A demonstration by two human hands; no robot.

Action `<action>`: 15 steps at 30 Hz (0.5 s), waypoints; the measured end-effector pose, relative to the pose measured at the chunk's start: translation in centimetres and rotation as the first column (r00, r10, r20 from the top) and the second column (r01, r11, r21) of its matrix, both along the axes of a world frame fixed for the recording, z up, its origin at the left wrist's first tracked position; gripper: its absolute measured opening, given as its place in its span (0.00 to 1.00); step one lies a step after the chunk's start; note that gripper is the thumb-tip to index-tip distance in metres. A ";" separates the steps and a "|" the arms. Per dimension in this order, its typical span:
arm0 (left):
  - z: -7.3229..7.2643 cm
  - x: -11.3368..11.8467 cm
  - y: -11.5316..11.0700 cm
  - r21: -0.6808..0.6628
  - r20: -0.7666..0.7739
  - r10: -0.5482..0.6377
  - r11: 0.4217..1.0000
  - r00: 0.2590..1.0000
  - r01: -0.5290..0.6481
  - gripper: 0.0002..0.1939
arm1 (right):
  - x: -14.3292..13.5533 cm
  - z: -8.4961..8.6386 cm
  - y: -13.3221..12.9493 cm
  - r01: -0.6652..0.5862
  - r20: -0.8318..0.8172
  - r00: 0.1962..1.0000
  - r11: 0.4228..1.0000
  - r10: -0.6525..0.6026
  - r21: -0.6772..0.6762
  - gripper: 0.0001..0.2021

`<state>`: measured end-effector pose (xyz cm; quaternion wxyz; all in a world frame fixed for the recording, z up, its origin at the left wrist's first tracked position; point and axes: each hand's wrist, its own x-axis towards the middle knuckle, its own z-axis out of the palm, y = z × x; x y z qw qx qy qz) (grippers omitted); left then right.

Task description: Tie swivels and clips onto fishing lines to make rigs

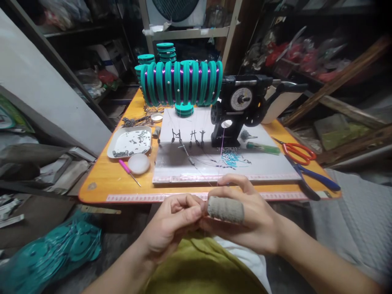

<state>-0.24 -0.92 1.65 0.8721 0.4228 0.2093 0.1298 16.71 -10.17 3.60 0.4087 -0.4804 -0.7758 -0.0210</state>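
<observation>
My left hand [180, 214] is closed in a pinch in front of the table's near edge, its fingertips meeting those of my right hand. My right hand [252, 216] has a grey wrap [226, 209] round one finger, and its index finger is raised and bent. Fine thread runs down to both hands; the exact spot where they grip it is hidden. A purple thread [222, 141] drops from the black winding machine [234, 108] towards my right hand. Teal spools [183, 83] wound with purple thread stand in a row above the board, with small dark weights [173, 139] hanging below.
A grey-white board [171, 165] lies on the orange table [98, 181]. It carries blue and white beads [231, 157] and a green-handled tool [263, 148]. Red-handled scissors [298, 153] and blue-handled pliers [320, 178] lie right; a white tray [130, 141], round lid [139, 163] and pink screwdriver [125, 166] left.
</observation>
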 end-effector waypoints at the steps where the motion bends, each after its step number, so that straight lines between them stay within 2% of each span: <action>1: 0.0 0.0 0.0 0.144 0.006 0.028 0.989 1.000 -0.028 0.13 | 0.1 0.1 -0.2 -0.006 -0.044 0.999 0.998 0.004 -0.055 0.04; 2: -0.1 -0.1 0.0 0.343 0.019 0.076 0.936 0.997 -0.078 0.11 | 0.2 0.1 -0.3 -0.011 -0.095 0.995 0.995 0.001 -0.103 0.03; 3: -0.1 -0.1 -0.1 0.565 0.053 0.140 0.812 0.989 -0.146 0.08 | 0.2 0.0 -0.4 -0.013 -0.147 0.989 0.991 -0.007 -0.136 0.02; 4: -0.3 -0.1 -0.2 0.758 0.113 0.204 0.615 0.972 -0.217 0.06 | 0.2 -0.1 -0.4 -0.010 -0.198 0.980 0.989 -0.021 -0.151 0.01; 5: -0.4 -0.1 -0.3 0.883 0.189 0.250 0.379 0.950 -0.275 0.06 | 0.2 -0.2 -0.3 -0.004 -0.240 0.970 0.989 -0.032 -0.146 0.02; 6: -0.7 -0.1 -0.5 0.936 0.268 0.270 0.154 0.925 -0.316 0.08 | 0.2 -0.3 -0.2 0.004 -0.272 0.962 0.991 -0.039 -0.130 0.04; 7: -0.9 -0.1 -0.7 0.941 0.331 0.265 -0.025 0.905 -0.337 0.09 | 0.1 -0.3 0.1 0.020 -0.289 0.956 0.994 -0.051 -0.108 0.06; 8: -1.1 0.0 -0.8 0.926 0.374 0.248 -0.157 0.894 -0.344 0.10 | 0.0 -0.4 0.4 0.048 -0.293 0.953 0.995 -0.073 -0.092 0.07; 9: -1.3 0.0 -0.9 0.905 0.400 0.225 -0.253 0.888 -0.344 0.10 | -0.1 -0.4 0.7 0.082 -0.284 0.953 0.993 -0.102 -0.082 0.07; 11: -1.5 0.2 -0.9 0.858 0.420 0.140 -0.383 0.897 -0.342 0.10 | -0.2 -0.2 1.3 0.135 -0.252 0.956 0.988 -0.150 -0.075 0.07; 12: -1.4 0.2 -0.9 0.844 0.414 0.088 -0.409 0.906 -0.346 0.11 | -0.2 -0.2 1.5 0.153 -0.238 0.957 0.985 -0.168 -0.080 0.06; 13: -1.3 0.3 -0.8 0.852 0.400 0.050 -0.389 0.915 -0.351 0.11 | -0.2 -0.1 1.6 0.159 -0.228 0.958 0.984 -0.174 -0.080 0.05; 14: -1.1 0.3 -0.7 0.885 0.378 0.039 -0.309 0.925 -0.348 0.11 | -0.1 -0.1 1.6 0.163 -0.221 0.959 0.984 -0.176 -0.077 0.05; 15: -0.9 0.3 -0.7 0.932 0.339 0.063 -0.157 0.939 -0.326 0.10 | 0.1 -0.2 1.5 0.167 -0.214 0.960 0.984 -0.178 -0.067 0.04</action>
